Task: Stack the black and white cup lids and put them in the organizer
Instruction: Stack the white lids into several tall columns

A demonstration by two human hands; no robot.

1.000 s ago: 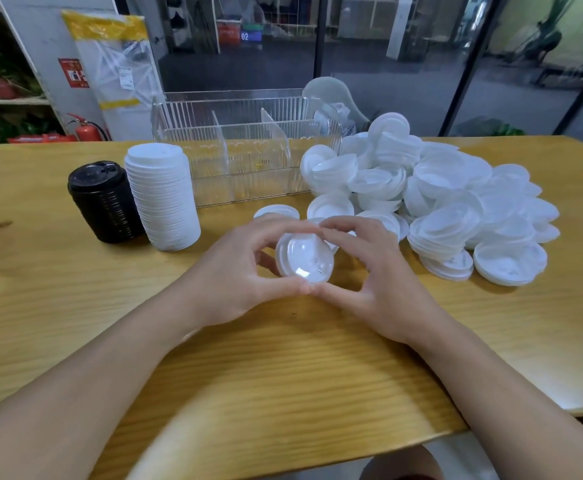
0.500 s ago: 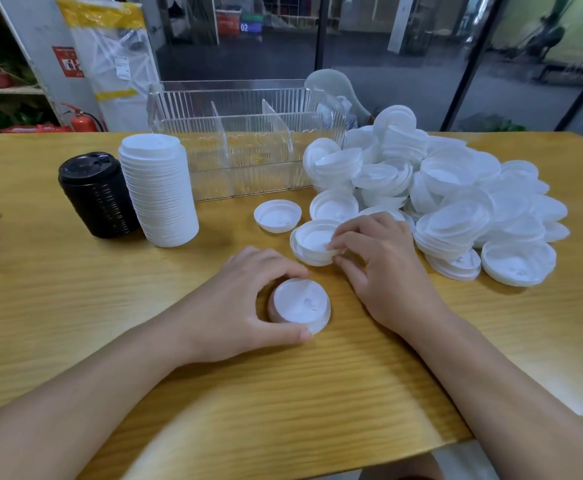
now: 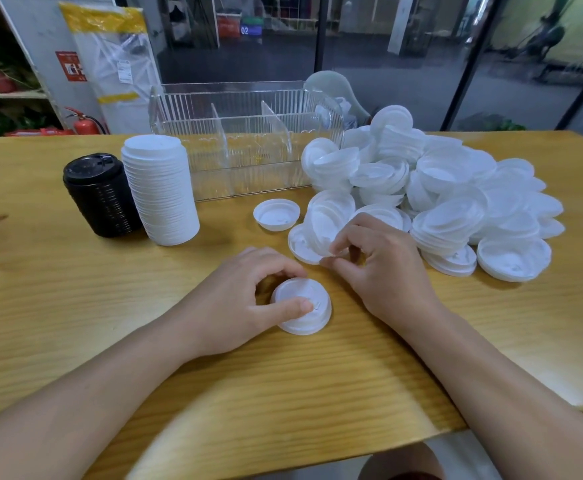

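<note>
My left hand (image 3: 245,299) grips a short stack of white lids (image 3: 309,313) standing on the table, thumb across its top. My right hand (image 3: 380,265) pinches the rim of a tilted white lid (image 3: 324,220) lifted off another lid (image 3: 300,245) lying flat. One upturned white lid (image 3: 276,214) lies beside them. A big loose heap of white lids (image 3: 456,188) covers the right side. At the left stand a tall white lid stack (image 3: 160,188) and a black lid stack (image 3: 101,195). The clear organizer (image 3: 245,140) sits behind, its compartments holding nothing.
The wooden table (image 3: 75,306) ends close to me at its front edge. A clear plastic bag (image 3: 331,95) lies behind the organizer's right end. Shelves and a fire extinguisher (image 3: 85,124) stand beyond the table at the far left.
The lid stack went from both hands down onto the table under my left hand. My right hand reached forward and tipped up a lid from the pair ahead.
</note>
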